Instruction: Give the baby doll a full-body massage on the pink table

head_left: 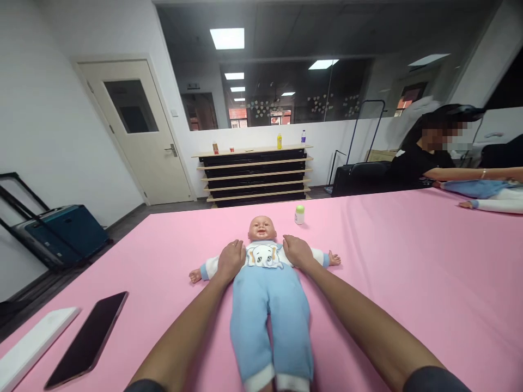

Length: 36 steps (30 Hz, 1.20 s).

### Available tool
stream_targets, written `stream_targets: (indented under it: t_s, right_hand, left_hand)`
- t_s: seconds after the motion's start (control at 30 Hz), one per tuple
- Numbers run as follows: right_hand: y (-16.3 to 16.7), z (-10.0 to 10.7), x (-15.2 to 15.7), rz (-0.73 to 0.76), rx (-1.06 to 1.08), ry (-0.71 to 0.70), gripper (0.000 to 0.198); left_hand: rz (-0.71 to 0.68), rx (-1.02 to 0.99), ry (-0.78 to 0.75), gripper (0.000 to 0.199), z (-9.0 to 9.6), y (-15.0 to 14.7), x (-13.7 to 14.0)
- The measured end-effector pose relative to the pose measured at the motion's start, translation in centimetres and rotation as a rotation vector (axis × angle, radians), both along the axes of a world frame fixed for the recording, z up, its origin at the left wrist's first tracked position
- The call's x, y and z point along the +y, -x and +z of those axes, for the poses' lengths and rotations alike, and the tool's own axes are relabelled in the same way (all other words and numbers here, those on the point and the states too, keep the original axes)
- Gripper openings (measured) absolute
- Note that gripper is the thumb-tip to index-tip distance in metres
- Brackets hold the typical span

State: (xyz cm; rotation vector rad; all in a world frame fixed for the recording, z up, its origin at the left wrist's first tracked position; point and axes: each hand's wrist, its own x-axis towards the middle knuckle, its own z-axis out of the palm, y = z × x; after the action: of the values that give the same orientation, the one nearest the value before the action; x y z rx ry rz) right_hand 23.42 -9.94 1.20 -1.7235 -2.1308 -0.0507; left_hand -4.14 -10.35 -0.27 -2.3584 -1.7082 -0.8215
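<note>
The doll (261,288) lies face-up at lower centre, long axis running up the frame, between left hand (232,259) and right hand (297,251), both touching its shoulders, fingers together, whether gripping I cannot tell.

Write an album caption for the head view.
Left hand and right hand at the shoulders of a doll, face up on pink cloth, bottle nearby.
</note>
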Motion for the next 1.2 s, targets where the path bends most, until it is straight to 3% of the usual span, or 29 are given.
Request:
stream_targets:
  t_s: [0.13, 0.33, 0.5, 0.77, 1.2]
  right_hand:
    - [-1.4, 0.2, -2.5, 0.005, -0.063, 0.012, 0.046]
    - [-2.8, -0.3, -4.8, -0.044, -0.129, -0.045, 0.049]
    - [-4.8, -1.5, -5.3, -0.181, -0.146, -0.100, 0.051]
    - [-6.1, -2.6, -5.3, -0.411, -0.049, -0.172, 0.046]
    - [-8.4, -4.0, -4.1, -0.428, 0.226, -0.151, 0.045]
  left_hand:
    - [0.097, 0.222, 0.054, 0.042, 0.5, 1.4, -3.2]
    - [0.279, 0.266, 0.008, 0.046, -0.1, 1.6, -5.0]
    - [0.443, 0.201, -0.073, 0.044, -0.8, 1.7, -5.4]
    - [0.541, 0.065, -0.042, 0.045, -1.2, 2.4, -4.9]
    - [0.692, -0.374, 0.060, 0.041, -1.4, 4.9, -3.6]
